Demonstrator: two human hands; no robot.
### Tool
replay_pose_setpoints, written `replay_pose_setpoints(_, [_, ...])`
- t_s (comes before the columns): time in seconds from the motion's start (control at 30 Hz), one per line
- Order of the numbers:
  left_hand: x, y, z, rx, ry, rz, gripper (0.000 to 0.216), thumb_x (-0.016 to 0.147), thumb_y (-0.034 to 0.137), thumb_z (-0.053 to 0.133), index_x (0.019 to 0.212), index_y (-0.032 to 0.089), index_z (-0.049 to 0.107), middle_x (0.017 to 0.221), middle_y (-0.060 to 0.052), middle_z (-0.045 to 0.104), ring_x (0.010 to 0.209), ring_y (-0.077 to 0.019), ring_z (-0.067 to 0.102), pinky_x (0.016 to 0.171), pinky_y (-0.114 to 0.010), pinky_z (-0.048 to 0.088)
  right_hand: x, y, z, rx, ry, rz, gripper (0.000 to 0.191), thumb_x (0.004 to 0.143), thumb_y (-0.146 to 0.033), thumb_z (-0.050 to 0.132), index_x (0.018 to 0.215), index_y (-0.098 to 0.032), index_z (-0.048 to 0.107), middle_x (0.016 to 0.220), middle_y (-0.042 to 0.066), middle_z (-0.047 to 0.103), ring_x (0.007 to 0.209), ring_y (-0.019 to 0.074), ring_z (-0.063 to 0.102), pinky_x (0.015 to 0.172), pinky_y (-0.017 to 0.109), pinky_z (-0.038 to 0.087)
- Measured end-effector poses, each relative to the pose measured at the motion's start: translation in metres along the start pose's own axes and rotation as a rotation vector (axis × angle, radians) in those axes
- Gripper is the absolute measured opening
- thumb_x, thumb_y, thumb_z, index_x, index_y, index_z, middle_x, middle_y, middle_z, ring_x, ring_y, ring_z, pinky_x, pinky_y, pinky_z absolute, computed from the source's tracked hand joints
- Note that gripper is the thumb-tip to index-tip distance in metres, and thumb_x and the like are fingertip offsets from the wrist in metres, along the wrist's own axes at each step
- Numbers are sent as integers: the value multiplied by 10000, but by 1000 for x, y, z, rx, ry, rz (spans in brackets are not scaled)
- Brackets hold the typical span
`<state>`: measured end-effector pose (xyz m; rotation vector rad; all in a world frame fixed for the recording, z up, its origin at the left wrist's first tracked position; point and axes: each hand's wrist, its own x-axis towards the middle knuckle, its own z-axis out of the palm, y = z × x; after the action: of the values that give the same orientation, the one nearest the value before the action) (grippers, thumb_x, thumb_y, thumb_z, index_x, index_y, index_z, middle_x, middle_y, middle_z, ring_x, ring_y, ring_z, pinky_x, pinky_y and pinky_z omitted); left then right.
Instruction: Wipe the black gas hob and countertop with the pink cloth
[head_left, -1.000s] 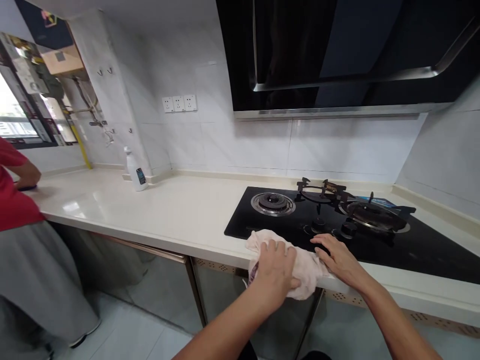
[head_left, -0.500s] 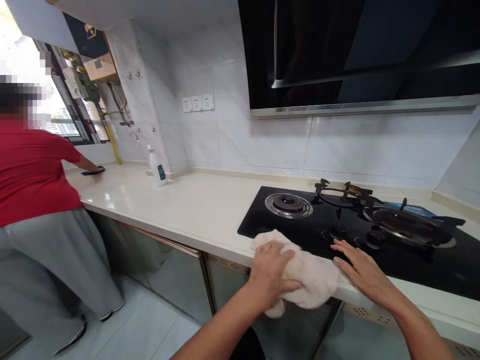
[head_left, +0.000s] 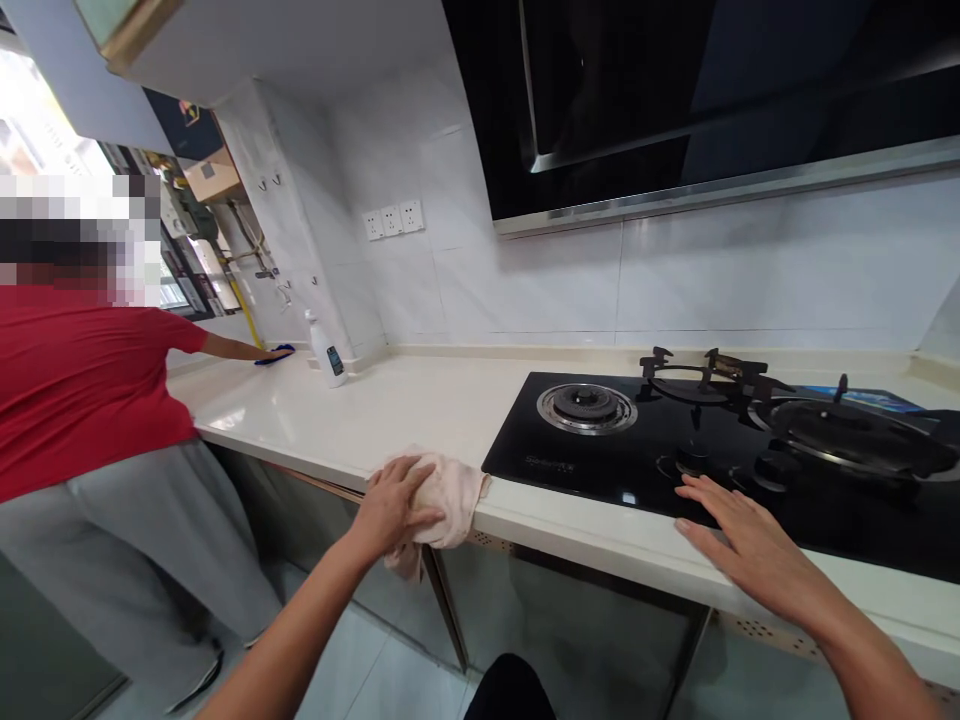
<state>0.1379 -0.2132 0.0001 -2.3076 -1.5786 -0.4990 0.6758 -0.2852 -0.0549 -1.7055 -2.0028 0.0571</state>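
Observation:
My left hand (head_left: 393, 502) is closed on a pale cloth (head_left: 450, 490) pressed against the front edge of the cream countertop (head_left: 420, 410), just left of the black glass hob (head_left: 637, 470). Part of the cloth hangs over the edge. My right hand (head_left: 739, 530) lies flat with fingers spread on the hob's front rim, holding nothing, near the control knobs (head_left: 679, 462).
A person in a red shirt (head_left: 75, 380) stands at the left and wipes the counter with a blue cloth (head_left: 276, 352). A white spray bottle (head_left: 327, 350) stands by the wall corner. Burners (head_left: 586, 405) and loose pan supports (head_left: 705, 372) sit on the hob under a black hood (head_left: 675, 90).
My left hand has slid the cloth leftward along the counter edge, off the hob's corner. My right hand has let go of the cloth and stayed on the hob rim. The view turned left.

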Motion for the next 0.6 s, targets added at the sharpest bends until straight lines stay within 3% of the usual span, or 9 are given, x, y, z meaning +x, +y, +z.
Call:
replay_pose_setpoints(0.13, [7, 66, 9, -12, 95, 60, 713, 764, 739, 772, 1309, 289, 681, 1346, -118, 652, 1242, -357, 562, 1040, -510, 426, 0, -1, 1, -10, 21, 18, 674, 985, -733, 354, 1437, -293, 593, 1642, 53, 442, 1551, 306, 340, 1289, 594, 248])
replay_pose_setpoints(0.3, [15, 191, 25, -162, 180, 224, 783, 691, 866, 721, 1214, 283, 702, 1257, -118, 669, 1121, -350, 566, 902, -500, 452, 0, 4, 5, -39, 26, 13, 675, 996, -716, 341, 1510, -321, 530, 1674, 28, 381, 1566, 296, 304, 1290, 596, 237])
replay_pose_setpoints(0.4, [17, 256, 29, -237, 183, 341, 713, 770, 821, 692, 1262, 306, 666, 1285, -106, 655, 1108, -336, 557, 881, -504, 452, 1, 12, 9, -62, 37, -29, 659, 996, -712, 334, 1472, -323, 572, 1641, 30, 442, 1550, 306, 341, 1279, 606, 258])
replay_pose_setpoints(0.5, [18, 288, 32, -274, 181, 370, 652, 812, 781, 682, 1254, 302, 666, 1271, -115, 655, 1100, -333, 558, 876, -492, 453, 0, 18, 10, -72, 52, -63, 656, 999, -707, 321, 1461, -321, 582, 1621, 38, 474, 1533, 316, 376, 1265, 615, 282])
replay_pose_setpoints(0.6, [16, 280, 35, -301, 204, 378, 626, 834, 757, 680, 1260, 298, 667, 1292, -112, 651, 1113, -318, 571, 872, -456, 457, -1, 19, 8, -69, 41, -63, 650, 999, -706, 335, 1473, -328, 568, 1628, 37, 464, 1534, 319, 372, 1260, 619, 287])
